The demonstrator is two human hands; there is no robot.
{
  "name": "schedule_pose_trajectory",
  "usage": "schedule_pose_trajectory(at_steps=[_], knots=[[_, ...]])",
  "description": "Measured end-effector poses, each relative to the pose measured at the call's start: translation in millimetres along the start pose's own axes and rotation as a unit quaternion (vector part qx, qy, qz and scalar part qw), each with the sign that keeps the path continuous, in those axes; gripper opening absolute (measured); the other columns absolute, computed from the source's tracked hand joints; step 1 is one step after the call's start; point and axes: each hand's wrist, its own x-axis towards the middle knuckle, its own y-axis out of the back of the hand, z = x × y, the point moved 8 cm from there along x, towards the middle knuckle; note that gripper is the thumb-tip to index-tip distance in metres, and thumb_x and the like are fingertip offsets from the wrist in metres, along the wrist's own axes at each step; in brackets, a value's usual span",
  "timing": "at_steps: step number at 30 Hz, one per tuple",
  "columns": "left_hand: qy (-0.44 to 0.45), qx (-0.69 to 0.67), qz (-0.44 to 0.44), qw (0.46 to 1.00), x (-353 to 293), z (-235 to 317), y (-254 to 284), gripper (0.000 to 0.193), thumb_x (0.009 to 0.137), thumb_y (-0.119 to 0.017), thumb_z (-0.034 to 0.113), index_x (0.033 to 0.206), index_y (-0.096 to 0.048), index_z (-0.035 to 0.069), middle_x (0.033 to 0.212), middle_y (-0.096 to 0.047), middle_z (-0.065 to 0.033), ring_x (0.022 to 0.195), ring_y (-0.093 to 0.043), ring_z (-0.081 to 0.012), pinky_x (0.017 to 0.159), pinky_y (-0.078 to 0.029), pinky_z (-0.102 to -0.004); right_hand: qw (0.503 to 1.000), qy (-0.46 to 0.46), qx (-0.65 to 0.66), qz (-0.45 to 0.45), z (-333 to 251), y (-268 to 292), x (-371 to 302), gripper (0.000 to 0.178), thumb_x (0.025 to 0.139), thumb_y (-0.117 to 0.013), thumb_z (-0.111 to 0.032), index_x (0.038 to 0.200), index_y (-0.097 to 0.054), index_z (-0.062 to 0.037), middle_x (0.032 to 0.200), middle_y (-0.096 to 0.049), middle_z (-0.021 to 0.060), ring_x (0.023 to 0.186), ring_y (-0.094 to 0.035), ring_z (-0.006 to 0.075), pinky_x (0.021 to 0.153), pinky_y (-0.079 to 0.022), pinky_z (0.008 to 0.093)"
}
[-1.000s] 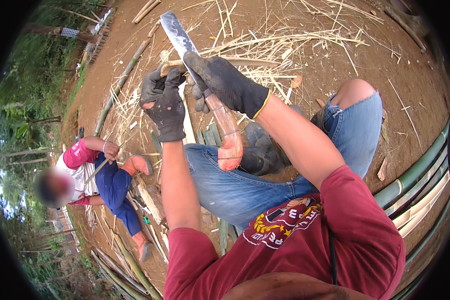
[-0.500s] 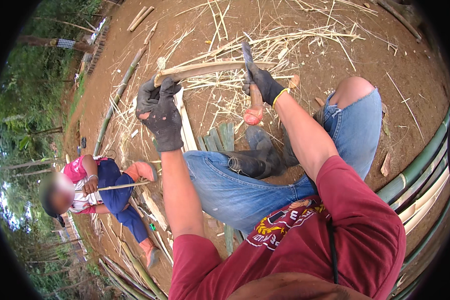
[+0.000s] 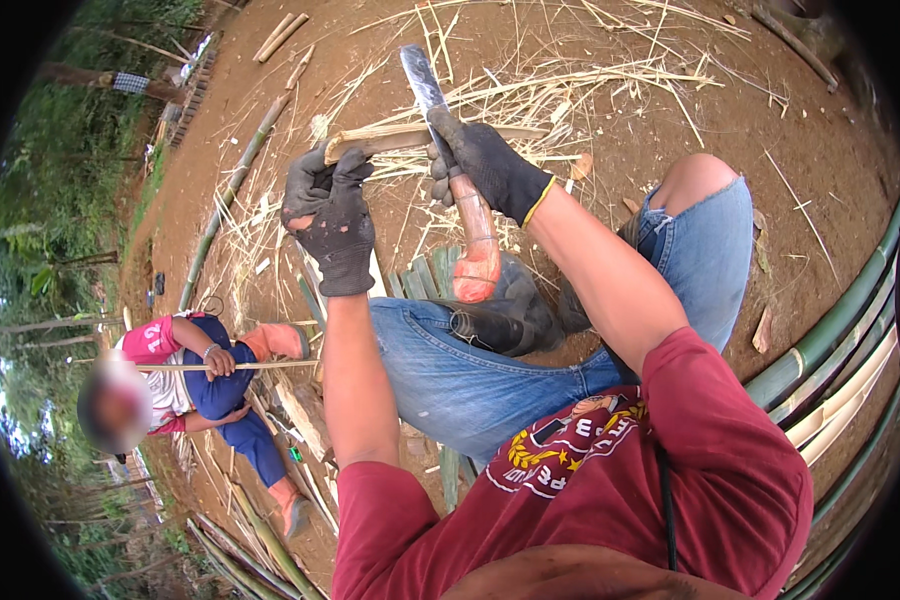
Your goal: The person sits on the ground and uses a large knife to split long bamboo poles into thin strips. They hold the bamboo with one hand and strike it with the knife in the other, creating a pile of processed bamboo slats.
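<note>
In my gloved left hand (image 3: 332,215), fingers closed, is the left end of a pale split bamboo strip (image 3: 385,137). The strip lies roughly level and runs rightward behind my right hand. My right hand (image 3: 485,165), in a dark glove with a yellow cuff, is wrapped around a long knife (image 3: 425,80). Its blade points up and left, crossing the strip near my fingers. The curved wooden handle, with a reddish knob (image 3: 477,275) at its end, hangs down over my dark boot (image 3: 515,315).
Bamboo shavings (image 3: 590,90) litter the brown ground ahead. Green bamboo slats (image 3: 435,270) lie by my boots. Long bamboo poles (image 3: 800,365) rest at the right, and another pole (image 3: 232,185) lies at the left. A seated co-worker (image 3: 210,370) holds a thin strip at the left.
My right hand and the knife have moved left along the strip, the blade tilting further left. My left hand has shifted slightly right. The co-worker's hand and strip have also moved.
</note>
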Motion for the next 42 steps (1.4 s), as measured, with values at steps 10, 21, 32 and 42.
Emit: schedule_pose_trajectory(at_steps=[10,21,32,42], knots=[[-0.017,-0.025,-0.016,0.999,-4.1,8.1,-8.7,0.019,0.084,-0.073,0.003,0.097,-0.06,-0.002,0.082,-0.07,-0.0109,0.073,-0.07,-0.0172,0.065,-0.054,-0.0281,0.999,0.012,-0.039,-0.003,-33.8,-52.6,-44.8,0.056,0.095,-0.051,-0.056,0.092,-0.055,-0.0006,0.065,-0.056,0.0064,0.048,-0.06,0.0165,0.043,-0.052,0.0289],[-0.075,-0.089,-0.09,0.989,6.9,-9.3,-10.4,0.025,0.095,-0.062,0.022,0.107,-0.063,0.0,0.093,-0.069,-0.0067,0.081,-0.066,-0.0138,0.073,-0.054,-0.0279,0.976,0.087,-0.096,-0.174,-68.6,-147.2,-102.1,0.053,0.099,-0.047,-0.051,0.095,-0.057,0.0007,0.068,-0.061,0.008,0.055,-0.06,0.0182,0.052,-0.053,0.0362],[-0.007,0.025,-0.019,0.999,3.1,10.0,-12.6,0.029,0.092,-0.068,0.015,0.114,-0.061,-0.004,0.091,-0.069,-0.0103,0.08,-0.068,-0.0143,0.069,-0.058,-0.0272,0.931,0.151,0.281,0.179,-18.1,119.7,-15.4,0.041,0.1,-0.048,-0.047,0.097,-0.047,-0.0055,0.088,-0.053,0.0096,0.075,-0.056,0.0243,0.069,-0.053,0.0444],[0.02,0.008,0.055,0.998,5.8,-8.0,9.2,0.024,0.088,-0.073,0.01,0.099,-0.059,-0.007,0.086,-0.068,-0.0151,0.073,-0.069,-0.0186,0.064,-0.06,-0.0307,0.965,0.024,0.124,0.231,97.9,161.3,32.0,0.047,0.099,-0.046,-0.051,0.089,-0.05,-0.0052,0.069,-0.054,0.0067,0.053,-0.055,0.0214,0.051,-0.049,0.0351]])
